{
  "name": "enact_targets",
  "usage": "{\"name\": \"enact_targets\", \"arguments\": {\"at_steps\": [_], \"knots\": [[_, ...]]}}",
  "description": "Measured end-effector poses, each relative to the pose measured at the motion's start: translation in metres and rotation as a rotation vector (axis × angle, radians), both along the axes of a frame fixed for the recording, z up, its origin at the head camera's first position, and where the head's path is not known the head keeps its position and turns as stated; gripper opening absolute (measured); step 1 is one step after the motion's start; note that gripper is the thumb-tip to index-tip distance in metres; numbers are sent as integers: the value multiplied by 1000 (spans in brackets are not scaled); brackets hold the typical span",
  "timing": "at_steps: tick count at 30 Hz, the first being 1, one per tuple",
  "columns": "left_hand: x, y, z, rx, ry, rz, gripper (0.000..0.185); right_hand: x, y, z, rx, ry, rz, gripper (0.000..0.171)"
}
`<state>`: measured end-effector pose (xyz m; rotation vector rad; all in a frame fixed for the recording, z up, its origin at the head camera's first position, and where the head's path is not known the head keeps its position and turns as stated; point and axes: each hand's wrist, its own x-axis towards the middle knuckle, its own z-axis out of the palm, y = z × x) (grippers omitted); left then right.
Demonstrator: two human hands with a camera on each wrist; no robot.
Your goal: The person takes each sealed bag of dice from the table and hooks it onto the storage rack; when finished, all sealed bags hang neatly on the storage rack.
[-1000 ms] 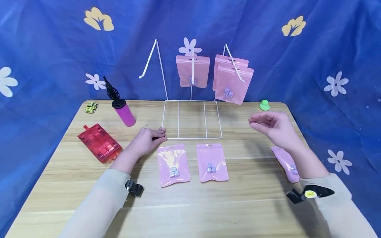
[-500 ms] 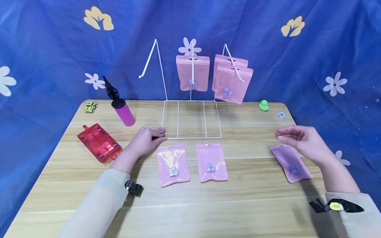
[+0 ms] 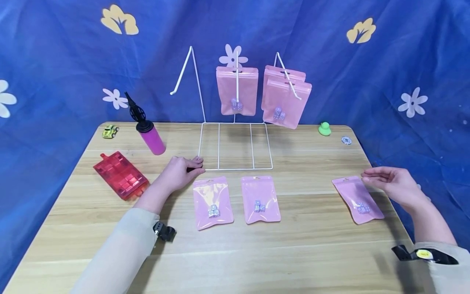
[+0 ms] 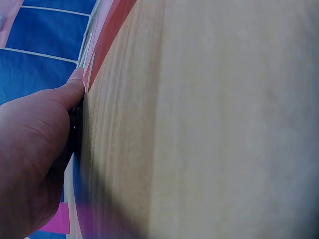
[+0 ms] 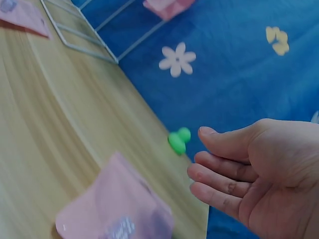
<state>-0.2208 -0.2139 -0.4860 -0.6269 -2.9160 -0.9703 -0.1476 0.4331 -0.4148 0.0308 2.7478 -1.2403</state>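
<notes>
In the head view, my left hand (image 3: 180, 173) pinches the front left corner of a white wire display rack (image 3: 240, 168), thumb on the near side. My right hand (image 3: 398, 185) hovers with loosely bent fingers and nothing in them, just right of a pink zip bag of dice (image 3: 358, 196). The right wrist view shows that same pouch (image 5: 117, 199) below and left of the hand. Two more pink dice bags lie flat before the rack, a left one (image 3: 211, 194) and a right one (image 3: 260, 190). One bag (image 3: 246, 87) hangs on the middle hook, and two overlapping bags (image 3: 293, 100) hang on the right hook.
The rack's left hook (image 3: 181, 73) carries nothing. At the left are a red plastic case (image 3: 121, 173), a magenta hand pump (image 3: 152, 141) and a toy car (image 3: 110, 131). A green rubber duck (image 3: 324, 129) and a poker chip (image 3: 346, 140) stand back right.
My right hand has moved right and toward me, uncovering the right-hand bag and the poker chip. The bag on the middle hook hangs straighter. My left hand stays at the rack's corner.
</notes>
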Motion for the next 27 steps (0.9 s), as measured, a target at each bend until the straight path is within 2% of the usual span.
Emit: {"name": "enact_targets", "arguments": {"at_steps": [8,12,19,27], "knots": [[0,1,2,6,-8,2,31,1,28,-22,84,-88,-22,55],[0,1,2,11,-6,1,31,4,36,-30,80,-144,-8,57],[0,0,1,7,4,-1,30,8,39,-39,69,-183,1,59],[0,0,0,1,-11,10,31,11,40,-47,109,-243,-47,65]]}}
